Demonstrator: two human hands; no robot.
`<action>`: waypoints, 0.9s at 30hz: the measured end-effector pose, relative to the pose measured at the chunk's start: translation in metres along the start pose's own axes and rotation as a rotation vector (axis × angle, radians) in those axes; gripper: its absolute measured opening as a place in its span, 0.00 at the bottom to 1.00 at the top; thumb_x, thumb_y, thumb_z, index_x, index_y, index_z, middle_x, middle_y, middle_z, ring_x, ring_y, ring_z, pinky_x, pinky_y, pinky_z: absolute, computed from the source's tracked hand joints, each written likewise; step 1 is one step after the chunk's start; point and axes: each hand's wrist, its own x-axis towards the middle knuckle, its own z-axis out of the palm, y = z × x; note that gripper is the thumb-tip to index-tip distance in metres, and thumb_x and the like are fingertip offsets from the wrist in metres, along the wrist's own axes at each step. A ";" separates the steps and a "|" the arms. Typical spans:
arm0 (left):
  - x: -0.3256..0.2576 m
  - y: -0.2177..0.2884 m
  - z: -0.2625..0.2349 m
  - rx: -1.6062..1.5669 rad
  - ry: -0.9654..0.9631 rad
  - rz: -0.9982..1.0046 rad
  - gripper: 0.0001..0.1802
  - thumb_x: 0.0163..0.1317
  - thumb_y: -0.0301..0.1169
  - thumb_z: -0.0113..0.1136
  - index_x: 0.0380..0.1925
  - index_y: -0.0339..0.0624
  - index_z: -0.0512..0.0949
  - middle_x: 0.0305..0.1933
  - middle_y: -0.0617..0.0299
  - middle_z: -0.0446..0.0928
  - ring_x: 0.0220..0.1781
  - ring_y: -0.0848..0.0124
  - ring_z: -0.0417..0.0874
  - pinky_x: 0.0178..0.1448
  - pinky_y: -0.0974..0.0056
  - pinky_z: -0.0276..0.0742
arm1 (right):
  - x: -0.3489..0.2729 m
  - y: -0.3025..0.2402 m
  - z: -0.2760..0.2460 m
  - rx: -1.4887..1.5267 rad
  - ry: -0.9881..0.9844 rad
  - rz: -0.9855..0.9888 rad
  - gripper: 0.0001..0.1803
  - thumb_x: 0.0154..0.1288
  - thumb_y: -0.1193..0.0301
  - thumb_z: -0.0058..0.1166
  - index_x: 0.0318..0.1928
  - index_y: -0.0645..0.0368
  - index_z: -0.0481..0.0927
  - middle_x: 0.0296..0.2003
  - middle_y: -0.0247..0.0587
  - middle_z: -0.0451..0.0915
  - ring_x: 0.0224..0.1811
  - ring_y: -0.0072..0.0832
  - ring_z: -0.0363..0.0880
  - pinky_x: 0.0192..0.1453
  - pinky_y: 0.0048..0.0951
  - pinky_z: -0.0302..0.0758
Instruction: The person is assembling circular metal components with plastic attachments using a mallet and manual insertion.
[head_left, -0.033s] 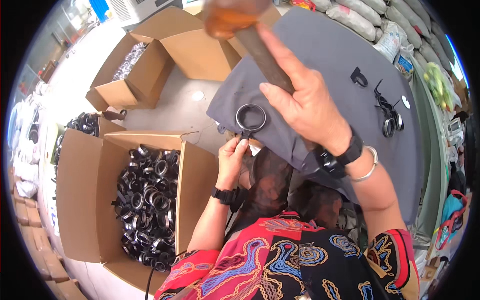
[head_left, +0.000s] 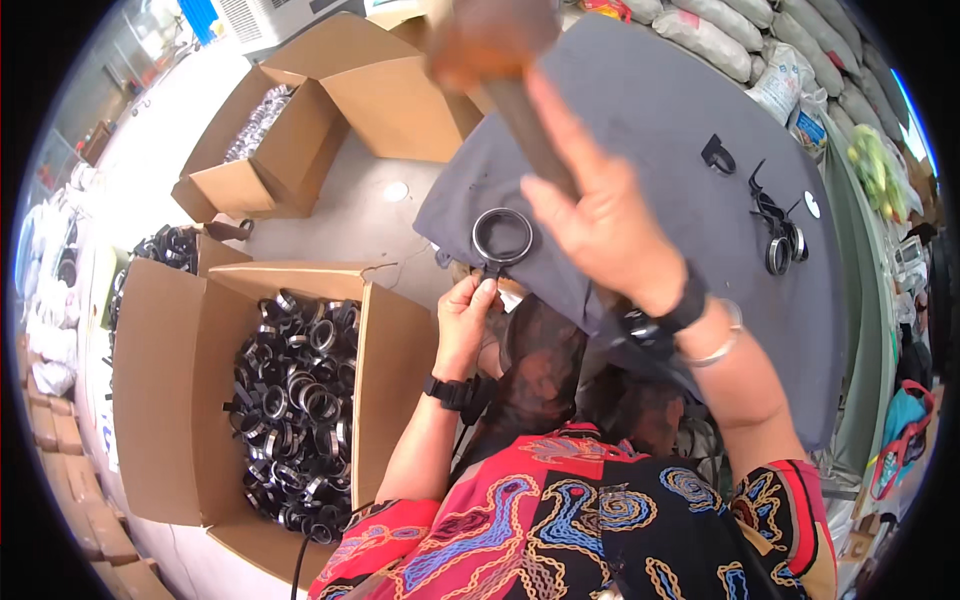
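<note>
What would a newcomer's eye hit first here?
Likely the blurred mallet-like tool in the right hand, top centre. Then the black ring near the middle, held by its tab in the left hand at the grey-covered table's edge. At lower left, an open cardboard box heaped with similar rings.

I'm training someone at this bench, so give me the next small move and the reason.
Probably lower the mallet towards the black ring: the right hand holds the mallet raised, apart from the ring, while the left hand pinches the ring's tab at the edge of the grey table, fingers clear of the round part.
</note>
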 end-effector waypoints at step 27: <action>-0.024 0.064 -0.197 -0.880 0.911 0.181 0.24 0.68 0.45 0.46 0.49 0.32 0.69 0.53 0.51 0.73 0.57 0.58 0.73 0.60 0.53 0.70 | -0.222 0.106 -0.098 0.395 0.837 0.521 0.42 0.61 0.79 0.50 0.72 0.52 0.46 0.27 0.29 0.70 0.22 0.14 0.69 0.22 0.19 0.73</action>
